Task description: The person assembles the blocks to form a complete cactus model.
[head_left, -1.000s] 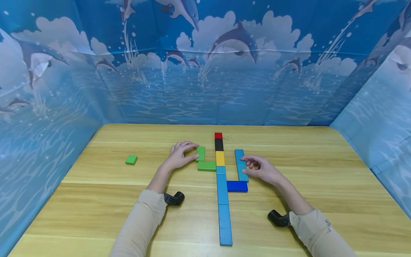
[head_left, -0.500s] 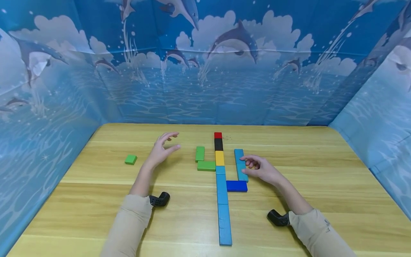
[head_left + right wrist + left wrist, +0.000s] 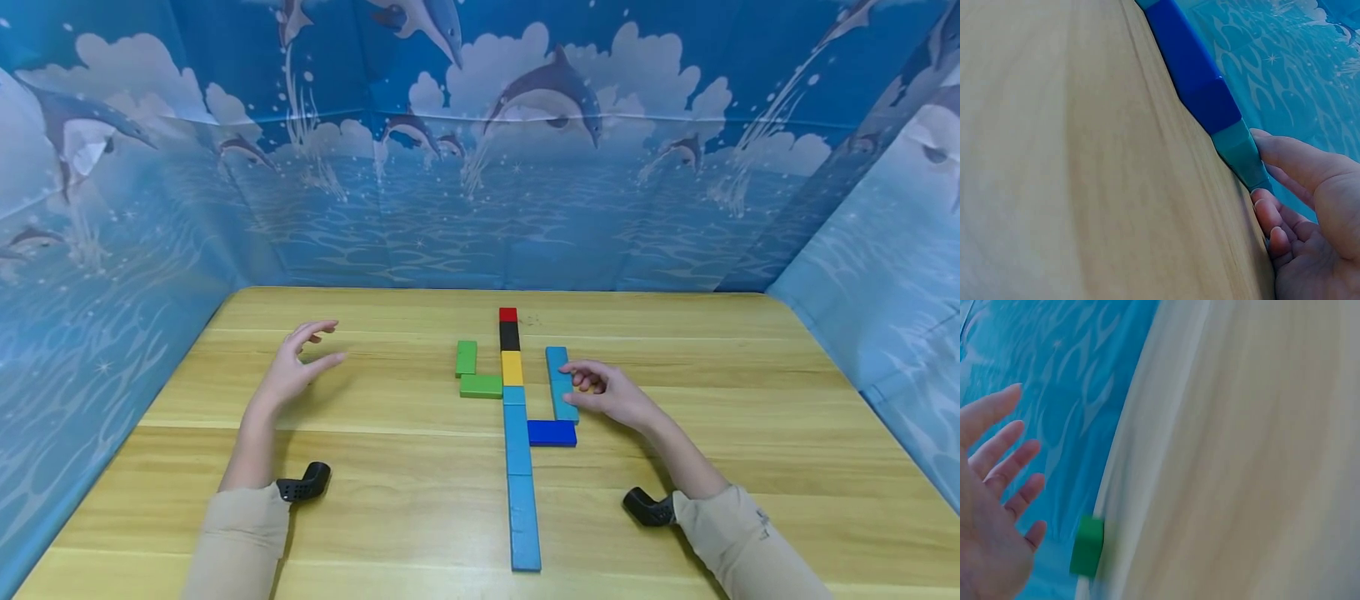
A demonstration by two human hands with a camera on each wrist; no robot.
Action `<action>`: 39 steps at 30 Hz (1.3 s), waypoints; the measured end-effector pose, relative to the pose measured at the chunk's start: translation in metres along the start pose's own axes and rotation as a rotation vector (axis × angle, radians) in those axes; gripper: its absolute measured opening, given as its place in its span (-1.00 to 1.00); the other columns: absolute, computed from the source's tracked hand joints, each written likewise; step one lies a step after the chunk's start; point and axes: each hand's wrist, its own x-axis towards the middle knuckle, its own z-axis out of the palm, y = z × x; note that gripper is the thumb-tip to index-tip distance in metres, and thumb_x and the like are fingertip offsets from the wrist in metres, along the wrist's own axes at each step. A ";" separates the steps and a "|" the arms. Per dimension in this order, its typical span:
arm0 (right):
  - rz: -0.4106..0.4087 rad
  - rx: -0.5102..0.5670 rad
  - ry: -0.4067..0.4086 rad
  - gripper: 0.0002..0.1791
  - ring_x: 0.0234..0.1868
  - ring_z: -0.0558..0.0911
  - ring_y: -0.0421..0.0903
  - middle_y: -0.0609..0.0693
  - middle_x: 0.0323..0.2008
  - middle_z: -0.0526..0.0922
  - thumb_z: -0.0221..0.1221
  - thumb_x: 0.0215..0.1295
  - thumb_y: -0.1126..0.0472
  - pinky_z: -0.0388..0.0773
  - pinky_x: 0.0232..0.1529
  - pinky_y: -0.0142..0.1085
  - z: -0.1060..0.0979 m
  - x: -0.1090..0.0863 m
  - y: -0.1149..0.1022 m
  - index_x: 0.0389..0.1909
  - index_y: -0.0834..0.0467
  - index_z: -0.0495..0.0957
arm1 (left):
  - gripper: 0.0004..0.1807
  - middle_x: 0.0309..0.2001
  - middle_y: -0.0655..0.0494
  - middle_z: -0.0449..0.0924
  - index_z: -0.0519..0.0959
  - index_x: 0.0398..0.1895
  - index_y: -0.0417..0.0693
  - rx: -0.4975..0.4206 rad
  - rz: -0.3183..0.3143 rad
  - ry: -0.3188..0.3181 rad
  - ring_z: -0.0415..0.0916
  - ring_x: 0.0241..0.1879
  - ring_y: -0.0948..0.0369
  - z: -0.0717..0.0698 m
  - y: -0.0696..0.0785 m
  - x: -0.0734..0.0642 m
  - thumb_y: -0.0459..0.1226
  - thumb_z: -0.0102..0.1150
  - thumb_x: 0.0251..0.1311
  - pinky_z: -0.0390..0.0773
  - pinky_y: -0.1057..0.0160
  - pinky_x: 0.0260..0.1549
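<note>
Dolphin-printed blue walls ring the wooden worktop [image 3: 675, 517]. Down its middle runs a long line of blocks [image 3: 517, 450]. At that line's right, the right hand [image 3: 611, 393] rests loosely curled fingers against a teal bar [image 3: 560, 383]. Toward the left edge, the left hand [image 3: 292, 371] hovers spread and empty above a small green block [image 3: 1088, 545].

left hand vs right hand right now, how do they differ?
The left hand is raised with fingers spread, touching nothing; the right hand rests on the table with its fingers against the light blue block. The left is far from the block pattern; the right is beside it. Both wear beige sleeves.
</note>
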 end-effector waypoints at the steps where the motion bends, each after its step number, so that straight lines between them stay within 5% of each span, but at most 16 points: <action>1: 0.000 -0.001 -0.001 -0.52 -0.33 0.31 -0.03 0.15 -0.27 0.39 0.22 0.16 0.19 0.26 -0.36 -0.39 0.000 0.000 0.000 0.09 0.26 0.41 | -0.38 0.17 -0.16 0.26 0.27 0.27 -0.15 0.006 -0.013 -0.007 0.12 0.12 -0.14 -0.004 -0.004 -0.003 -0.21 0.20 0.14 0.09 -0.21 0.03; 7: -0.002 -0.002 0.001 -0.52 -0.33 0.31 -0.03 0.16 -0.28 0.39 0.23 0.16 0.20 0.26 -0.36 -0.39 0.000 0.000 0.001 0.09 0.27 0.41 | -0.35 0.22 -0.19 0.22 0.24 0.29 -0.17 0.040 -0.082 -0.030 0.08 0.17 -0.15 -0.024 -0.028 -0.020 -0.24 0.21 0.13 0.10 -0.25 0.02; 16: -0.011 -0.002 0.002 -0.52 -0.33 0.31 -0.02 0.16 -0.28 0.39 0.23 0.15 0.21 0.26 -0.36 -0.39 0.001 0.000 0.001 0.08 0.27 0.41 | -0.40 0.19 -0.27 0.25 0.28 0.24 -0.24 0.144 -0.069 -0.042 0.09 0.18 -0.23 -0.036 -0.050 -0.032 -0.24 0.18 0.15 -0.03 -0.32 0.07; 22: -0.012 0.002 0.000 -0.53 -0.32 0.31 -0.02 0.15 -0.28 0.39 0.23 0.16 0.21 0.27 -0.35 -0.39 0.001 0.000 0.000 0.09 0.27 0.41 | -0.44 0.21 -0.27 0.24 0.32 0.23 -0.19 0.212 -0.085 -0.064 -0.03 0.23 -0.29 -0.039 -0.053 -0.031 -0.19 0.15 0.18 -0.33 -0.40 0.07; 39: 0.006 0.000 0.002 -0.52 -0.30 0.31 -0.01 0.15 -0.28 0.38 0.23 0.16 0.19 0.26 -0.35 -0.39 0.001 0.000 0.000 0.09 0.25 0.42 | -0.54 0.07 -0.30 0.36 0.39 0.12 -0.28 0.198 -0.078 -0.028 0.19 0.11 -0.21 -0.034 -0.049 -0.031 -0.22 0.13 0.20 -0.01 -0.27 0.10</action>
